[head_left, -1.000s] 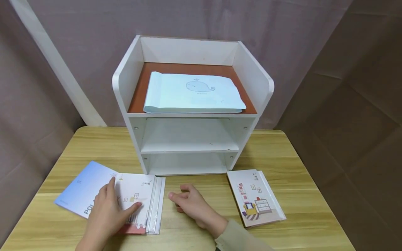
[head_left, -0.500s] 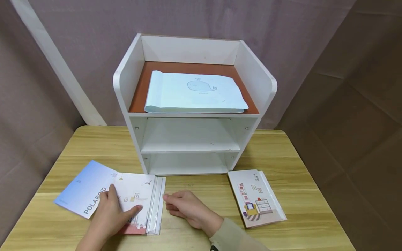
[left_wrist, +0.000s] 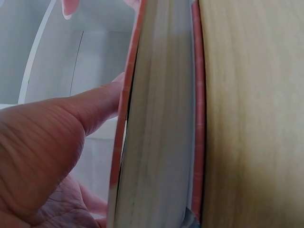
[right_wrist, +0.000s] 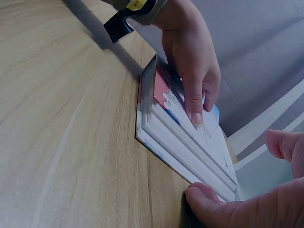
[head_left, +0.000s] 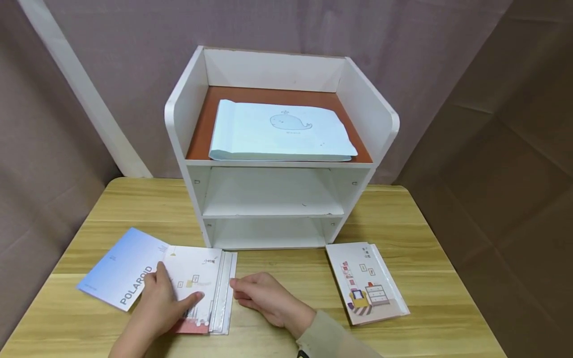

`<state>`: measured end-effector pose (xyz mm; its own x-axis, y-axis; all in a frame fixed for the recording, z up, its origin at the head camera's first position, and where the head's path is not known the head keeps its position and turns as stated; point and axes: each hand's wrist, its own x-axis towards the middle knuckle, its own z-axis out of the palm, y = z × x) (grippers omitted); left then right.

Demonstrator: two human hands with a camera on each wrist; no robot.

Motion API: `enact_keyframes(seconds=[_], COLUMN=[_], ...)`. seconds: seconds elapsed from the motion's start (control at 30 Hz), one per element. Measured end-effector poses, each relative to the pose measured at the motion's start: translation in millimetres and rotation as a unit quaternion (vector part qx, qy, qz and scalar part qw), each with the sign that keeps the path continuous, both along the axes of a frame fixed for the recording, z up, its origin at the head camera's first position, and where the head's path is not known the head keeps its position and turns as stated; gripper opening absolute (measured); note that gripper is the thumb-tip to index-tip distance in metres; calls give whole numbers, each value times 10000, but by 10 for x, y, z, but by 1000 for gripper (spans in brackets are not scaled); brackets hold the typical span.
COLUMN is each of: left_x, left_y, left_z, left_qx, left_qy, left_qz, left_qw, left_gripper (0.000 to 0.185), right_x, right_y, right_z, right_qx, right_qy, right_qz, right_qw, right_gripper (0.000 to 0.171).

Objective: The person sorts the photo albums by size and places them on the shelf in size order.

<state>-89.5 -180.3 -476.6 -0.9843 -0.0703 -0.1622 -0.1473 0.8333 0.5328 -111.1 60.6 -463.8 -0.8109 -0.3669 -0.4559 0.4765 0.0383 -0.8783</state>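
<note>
A thick photo album [head_left: 197, 263] with a white illustrated cover and a red lower strip lies flat at the table's left. My left hand [head_left: 158, 298] rests on its cover, thumb spread to the right. At the album's right edge, my right hand [head_left: 266, 298] has thumb and fingertip together on the lower cover's rim, seeming to pinch it; the exact contact is partly hidden. Pale page edges [right_wrist: 190, 147] face the right wrist view. Against the album's left side lies a blue POLAROID album [head_left: 121, 268]; whether it is separate or tucked beneath, I cannot tell.
A white shelf unit [head_left: 273, 216] stands at the back middle of the wooden table [head_left: 147, 204]. On its brown top lies a pale blue whale album [head_left: 250, 134]. Another illustrated album [head_left: 364, 293] lies to the right, by the unit's front corner. Curtains hang behind.
My right hand has moved left to the album's edge, bringing its fingers together. My left hand has drawn its fingers slightly back on the cover. The albums lie where they were.
</note>
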Motion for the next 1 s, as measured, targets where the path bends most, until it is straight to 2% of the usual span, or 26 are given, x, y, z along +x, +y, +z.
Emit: enact_keyframes(seconds=[0.27, 0.53, 0.83, 1.0], left_x=[8, 13, 24, 62], left_y=[-35, -46, -45, -22], left_z=[-20, 1, 24, 63], left_qx=[118, 152, 185, 454], left_qy=[-42, 1, -23, 99], left_qz=[-51, -213, -225, -290], left_qw=[9999, 9997, 9996, 9985], left_gripper=[141, 137, 136, 127], right_x=[34, 89, 49, 53], right_y=[-42, -107, -107, -99], right_z=[37, 103, 43, -2], right_qx=[45, 377, 245, 388], right_qy=[10, 258, 68, 260], right_qz=[2, 53, -167, -62], right_qw=[10000, 9989, 9995, 9989], right_gripper=[45, 48, 34, 32])
